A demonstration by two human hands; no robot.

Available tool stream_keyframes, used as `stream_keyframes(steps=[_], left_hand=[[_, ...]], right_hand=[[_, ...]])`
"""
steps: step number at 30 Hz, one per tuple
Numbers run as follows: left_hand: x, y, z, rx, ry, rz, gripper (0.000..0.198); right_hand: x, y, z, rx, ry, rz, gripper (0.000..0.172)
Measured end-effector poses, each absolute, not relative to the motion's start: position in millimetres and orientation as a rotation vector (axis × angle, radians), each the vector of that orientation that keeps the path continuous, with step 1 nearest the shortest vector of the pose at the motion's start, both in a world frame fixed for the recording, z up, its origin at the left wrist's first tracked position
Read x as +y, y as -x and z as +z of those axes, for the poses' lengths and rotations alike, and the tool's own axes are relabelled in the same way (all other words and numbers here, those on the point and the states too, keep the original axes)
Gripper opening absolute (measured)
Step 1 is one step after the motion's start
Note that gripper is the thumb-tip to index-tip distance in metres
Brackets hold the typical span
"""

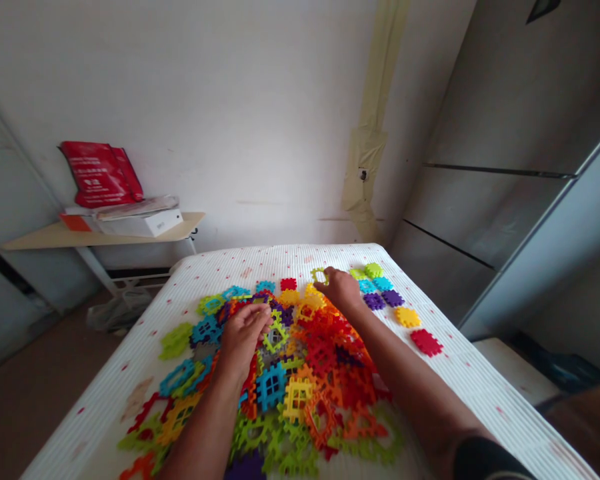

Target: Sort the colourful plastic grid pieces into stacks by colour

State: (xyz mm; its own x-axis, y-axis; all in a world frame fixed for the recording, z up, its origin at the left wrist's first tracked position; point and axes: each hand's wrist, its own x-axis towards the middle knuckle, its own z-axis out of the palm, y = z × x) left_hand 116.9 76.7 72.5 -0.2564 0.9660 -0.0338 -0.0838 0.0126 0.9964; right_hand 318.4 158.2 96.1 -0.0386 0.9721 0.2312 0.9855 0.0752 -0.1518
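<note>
A large heap of toothed plastic building pieces (271,387) in many colours covers the middle of the table. My right hand (341,288) reaches over its far edge, with thumb and fingers closed on a light green open-frame building piece (319,274). Above the left part of the heap is my left hand (245,328), its fingers curled in toward the thumb. Whether anything sits in that curl I cannot make out. Close by its fingertips is another light green frame piece (276,337). Sorted flat pieces lie at the right: green (373,270), blue (383,284), purple (393,298), yellow (407,317) and red (427,342).
A white cloth with small red marks covers the table (480,393). Behind it stands a wall with a taped socket (363,174). At left, a side table (35,238) bears a red bag (100,175) and a white box (145,223). A grey cabinet (475,133) rises at right.
</note>
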Motion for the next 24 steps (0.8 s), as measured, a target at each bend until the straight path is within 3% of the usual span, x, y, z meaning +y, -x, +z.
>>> stream_keyframes(steps=[5, 24], left_hand=[[80.1, -113.8, 66.5, 1.340, -1.018, 1.386, 0.045], [81.5, -110.0, 65.4, 1.410, -1.065, 1.377, 0.039]], right_hand=[[204.2, -345.9, 84.8, -2.006, 2.287, -0.024, 0.039], [238.2, -358.6, 60.7, -2.065, 2.312, -0.070, 0.031]])
